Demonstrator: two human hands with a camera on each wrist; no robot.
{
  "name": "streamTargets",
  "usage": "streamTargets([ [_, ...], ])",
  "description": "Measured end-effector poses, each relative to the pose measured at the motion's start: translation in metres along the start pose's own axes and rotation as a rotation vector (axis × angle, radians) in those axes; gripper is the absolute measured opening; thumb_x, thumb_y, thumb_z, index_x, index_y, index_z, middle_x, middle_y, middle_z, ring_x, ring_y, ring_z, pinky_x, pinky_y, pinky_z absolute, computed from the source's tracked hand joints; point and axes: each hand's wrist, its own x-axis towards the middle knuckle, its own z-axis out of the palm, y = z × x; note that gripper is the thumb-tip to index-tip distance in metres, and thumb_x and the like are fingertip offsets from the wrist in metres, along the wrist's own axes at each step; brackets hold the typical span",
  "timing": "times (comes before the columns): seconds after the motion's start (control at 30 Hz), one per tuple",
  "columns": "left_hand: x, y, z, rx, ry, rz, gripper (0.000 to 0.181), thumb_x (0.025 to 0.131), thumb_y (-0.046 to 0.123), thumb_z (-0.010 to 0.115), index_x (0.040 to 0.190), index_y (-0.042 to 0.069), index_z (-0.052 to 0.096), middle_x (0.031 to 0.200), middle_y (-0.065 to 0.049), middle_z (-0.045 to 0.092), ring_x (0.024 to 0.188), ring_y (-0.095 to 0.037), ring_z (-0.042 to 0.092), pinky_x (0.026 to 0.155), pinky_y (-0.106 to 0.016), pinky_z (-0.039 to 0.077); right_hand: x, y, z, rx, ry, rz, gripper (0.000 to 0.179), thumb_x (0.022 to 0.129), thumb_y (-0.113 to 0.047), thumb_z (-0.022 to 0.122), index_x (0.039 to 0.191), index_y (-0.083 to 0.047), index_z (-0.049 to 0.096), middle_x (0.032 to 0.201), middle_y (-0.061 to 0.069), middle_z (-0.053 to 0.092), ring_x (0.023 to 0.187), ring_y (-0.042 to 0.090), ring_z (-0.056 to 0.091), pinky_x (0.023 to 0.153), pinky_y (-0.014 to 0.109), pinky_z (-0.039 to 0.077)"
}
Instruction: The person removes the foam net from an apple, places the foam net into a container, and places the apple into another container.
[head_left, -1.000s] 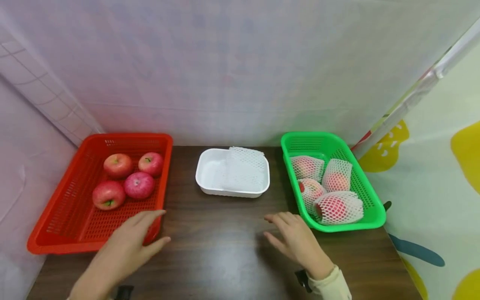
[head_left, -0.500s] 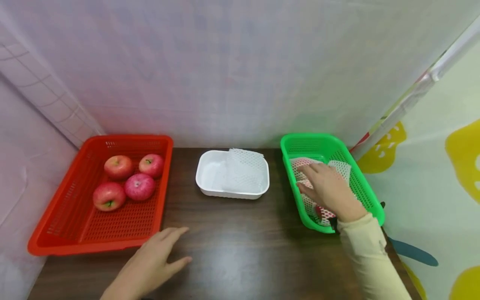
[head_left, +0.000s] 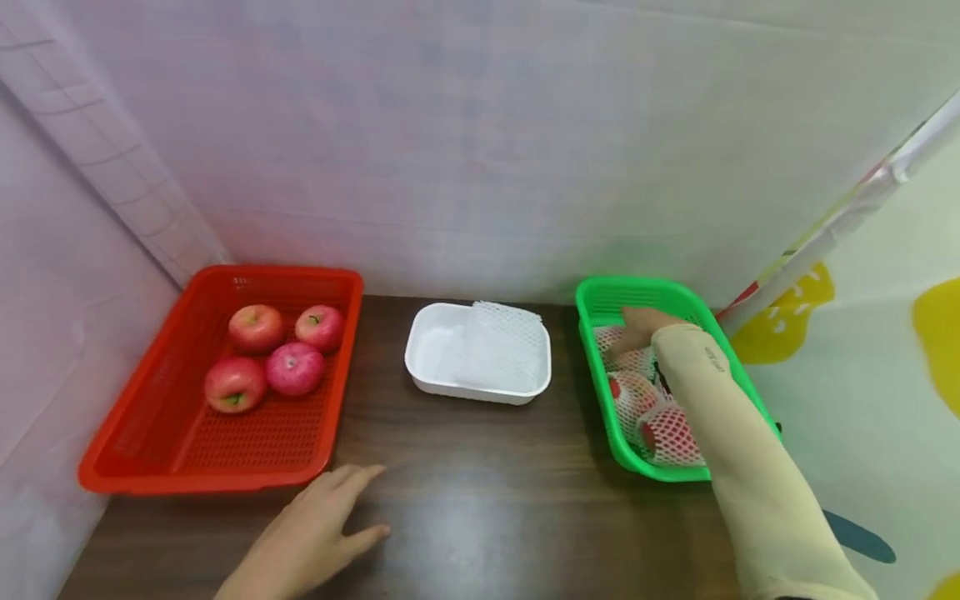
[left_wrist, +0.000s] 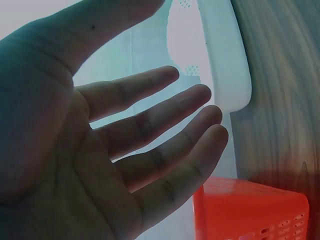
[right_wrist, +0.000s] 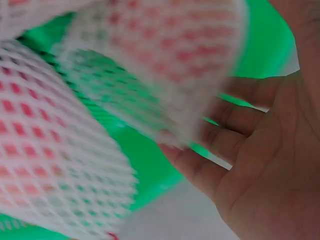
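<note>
My right hand [head_left: 639, 328] reaches into the green basket [head_left: 617, 429] among several apples in white foam nets. In the right wrist view, the fingers [right_wrist: 200, 172] of this hand lie against a blurred foam-netted apple [right_wrist: 175, 40], their tips partly hidden behind it. The thumb's tip is out of that view. Another netted apple [right_wrist: 35, 135] sits beside it. My left hand [head_left: 311, 529] hovers over the table by the red basket [head_left: 217, 483], fingers apart, holding nothing. Its palm and spread fingers [left_wrist: 165, 195] show in the left wrist view.
A white tray [head_left: 431, 350] stands between the baskets with a flat white foam net [head_left: 502, 346] inside. Several bare apples, one of them a pinker apple [head_left: 295, 369], lie in the red basket. A pale cloth [head_left: 450, 167] hangs behind the dark wooden table [head_left: 450, 475].
My right hand has moved from above the table into the green basket, then farther back to the netted apples. My left hand has shifted right and nearer the front, away from the red basket.
</note>
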Motion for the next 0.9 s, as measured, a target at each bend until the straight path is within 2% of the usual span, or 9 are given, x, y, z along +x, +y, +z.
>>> streamTargets([
  [0.07,0.000,0.001,0.001,-0.001,0.005,0.009,0.064,0.076,0.034,0.088,0.130,0.012,0.064,0.122,-0.003,0.064,0.114,-0.027,0.060,0.095,-0.049,0.049,0.007,0.012,0.011,0.032,-0.027,0.033,0.112,0.085,-0.046,0.075,0.157,0.003,0.005,0.160,0.030,0.012,0.143,0.051,0.017,0.105,0.068,0.030],
  [0.2,0.002,0.002,0.002,0.000,0.005,0.006,0.063,0.076,0.034,0.088,0.130,0.014,0.064,0.123,-0.002,0.064,0.113,-0.027,0.060,0.093,-0.049,0.050,0.009,0.028,0.022,0.030,0.002,0.018,0.103,0.087,-0.035,0.071,0.157,0.005,0.007,0.159,0.032,0.014,0.141,0.052,0.021,0.104,0.067,0.033],
  [0.27,0.003,0.003,0.001,0.003,0.002,-0.001,0.062,0.076,0.034,0.088,0.130,0.015,0.064,0.123,-0.001,0.064,0.113,-0.026,0.060,0.093,-0.049,0.050,0.004,0.028,0.018,0.024,0.036,-0.006,0.100,0.086,-0.030,0.069,0.156,0.008,0.007,0.157,0.034,0.017,0.140,0.053,0.025,0.103,0.066,0.034],
  [0.4,0.005,0.003,0.000,0.003,-0.007,-0.001,0.062,0.076,0.034,0.088,0.130,0.015,0.065,0.122,-0.001,0.064,0.112,-0.026,0.060,0.093,-0.050,0.050,-0.013,0.012,-0.001,-0.034,0.106,-0.049,0.100,0.086,-0.037,0.071,0.154,0.009,0.013,0.152,0.037,0.027,0.134,0.051,0.036,0.100,0.065,0.038],
  [0.53,0.006,0.003,-0.001,0.003,-0.023,0.006,0.062,0.076,0.035,0.087,0.130,0.014,0.065,0.122,-0.002,0.064,0.113,-0.026,0.059,0.094,-0.050,0.049,-0.042,-0.012,-0.018,-0.144,0.242,-0.134,0.093,0.085,-0.045,0.073,0.147,0.009,0.028,0.140,0.038,0.041,0.123,0.051,0.047,0.097,0.062,0.042],
  [0.67,0.006,0.004,-0.001,0.008,-0.027,0.017,0.059,0.079,0.036,0.085,0.129,0.014,0.065,0.123,-0.003,0.063,0.115,-0.027,0.059,0.095,-0.050,0.049,-0.084,-0.041,-0.019,-0.213,0.430,-0.265,0.086,0.082,-0.043,0.077,0.141,0.005,0.037,0.126,0.032,0.053,0.105,0.045,0.059,0.086,0.058,0.049],
  [0.8,0.007,0.005,0.000,0.001,-0.023,0.032,0.054,0.081,0.037,0.083,0.127,0.016,0.066,0.123,-0.002,0.063,0.116,-0.027,0.059,0.096,-0.050,0.048,-0.125,-0.070,0.003,-0.240,0.650,-0.482,0.082,0.073,-0.035,0.082,0.135,0.003,0.044,0.107,0.022,0.059,0.083,0.036,0.062,0.069,0.052,0.054],
  [0.9,0.008,0.006,0.001,-0.008,-0.023,0.036,0.050,0.083,0.037,0.082,0.125,0.017,0.066,0.123,-0.001,0.064,0.116,-0.025,0.059,0.097,-0.049,0.048,-0.148,-0.090,0.031,-0.256,0.762,-0.612,0.085,0.068,-0.034,0.085,0.134,0.002,0.046,0.100,0.016,0.059,0.078,0.032,0.060,0.065,0.048,0.054],
])
